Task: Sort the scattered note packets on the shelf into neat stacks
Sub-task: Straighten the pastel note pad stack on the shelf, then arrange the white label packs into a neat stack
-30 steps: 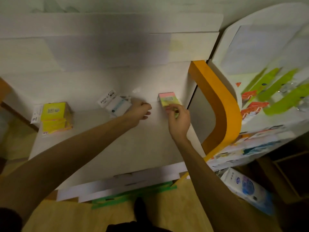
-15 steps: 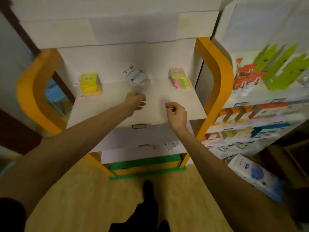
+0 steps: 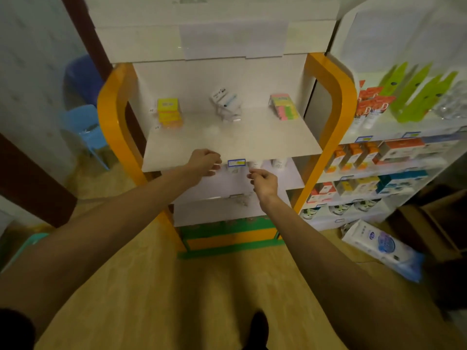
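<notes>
shelf | three stacks along back wall: yellow left; clear packs middle; pink-green right, well apart so kinds stay separate | left hand at front edge, loosely curled, empty | right hand below edge, fingertips together, nothing visible held | sorting looks done

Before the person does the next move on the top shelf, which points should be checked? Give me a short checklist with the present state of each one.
1. Left hand free of packets: ok, it holds nothing.
2. Right hand free: cannot tell, the fingertips are pinched together.
3. Yellow packets stacked: ok, at the back left.
4. Pink and green packets stacked: ok, at the back right.
5. White packets stacked: not ok, they lie loose and tilted in the middle.
6. Bare space on the top shelf in front: ok.
</notes>
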